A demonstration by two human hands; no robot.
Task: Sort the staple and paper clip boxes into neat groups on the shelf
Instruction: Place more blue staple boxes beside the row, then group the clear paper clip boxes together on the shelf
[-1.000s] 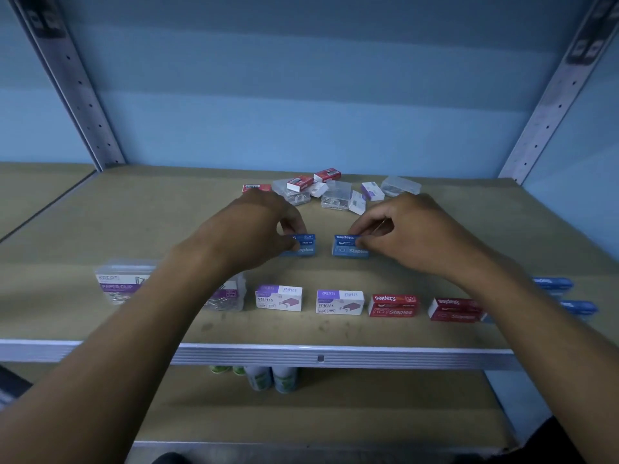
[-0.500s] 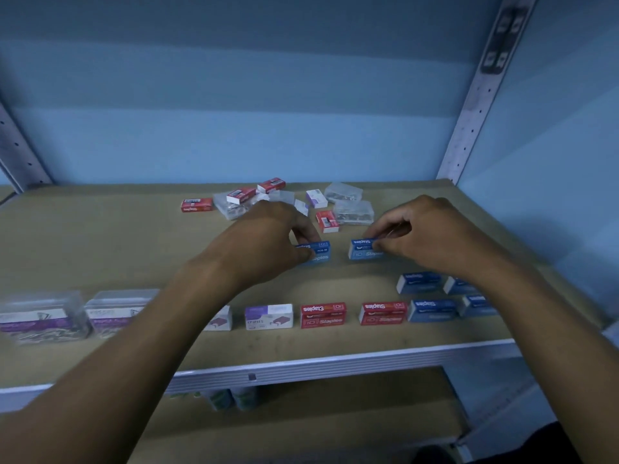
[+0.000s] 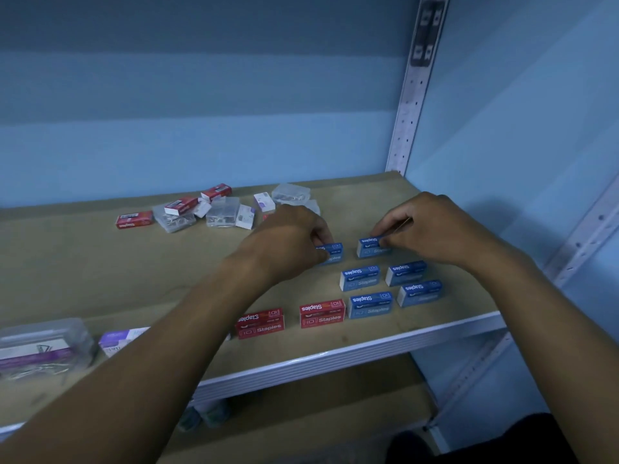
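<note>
- Staple boxes, blue: two sit mid-shelf, one per hand. Left hand (image 3: 289, 242) pinches the left blue box (image 3: 331, 252) w/ curled fingers; right hand (image 3: 432, 229) grips the right blue box (image 3: 371, 246) at its top edge, fingers curled round it.
- Both boxes rest on the shelf (image 3: 83, 269), apart from each other, just behind the blue group.
- Blue group (image 3: 388, 286), four boxes in two rows, sits near the shelf's front right corner: two in the back row, two in the front row, close together but not touching.
- Two red staple boxes (image 3: 291, 319) stand side by side at the front edge, left of the blue group; the right one is just beside the front-left blue box.
- Purple-and-white box (image 3: 117, 339) at front left, partly hidden by the left forearm.
- Clear paper clip box (image 3: 40, 346) w/ purple label at far front left, blurred.
- Unsorted pile (image 3: 214, 209) toward the back of the shelf: red boxes, clear plastic cases, small white-and-purple boxes, some overlapping.
- Perforated metal upright (image 3: 408, 105) rises at the shelf's rear right corner against a blue wall.
</note>
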